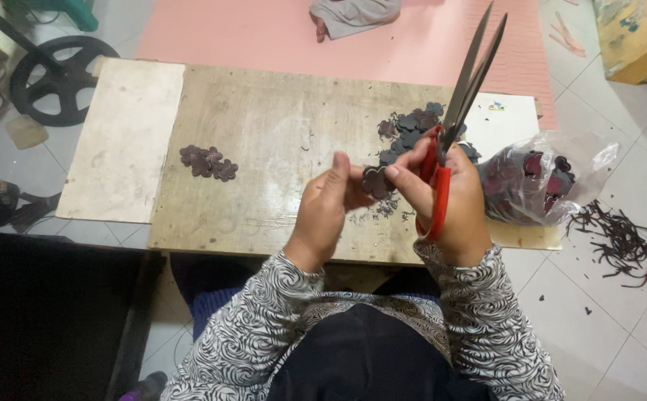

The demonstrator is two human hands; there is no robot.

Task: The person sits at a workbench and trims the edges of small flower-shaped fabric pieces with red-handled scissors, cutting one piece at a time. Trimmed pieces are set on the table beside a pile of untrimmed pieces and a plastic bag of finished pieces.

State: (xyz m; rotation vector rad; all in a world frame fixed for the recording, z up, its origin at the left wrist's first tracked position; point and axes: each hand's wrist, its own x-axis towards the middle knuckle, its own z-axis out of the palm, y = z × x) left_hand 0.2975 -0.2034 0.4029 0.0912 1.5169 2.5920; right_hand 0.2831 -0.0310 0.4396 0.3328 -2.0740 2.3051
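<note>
Hands (383, 186) pinch flower cutout (375, 182).

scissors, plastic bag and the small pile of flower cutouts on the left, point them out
scissors (466, 89), head view, on the long blades above the right hand
plastic bag (539, 178), head view, on its bulging clear side
small pile (208, 161), head view, on the middle of the dark flower cutouts

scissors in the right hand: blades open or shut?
Nearly shut. The scissors in the right hand point up and away, both long blades lying almost together with only a thin gap near the tips.
</note>
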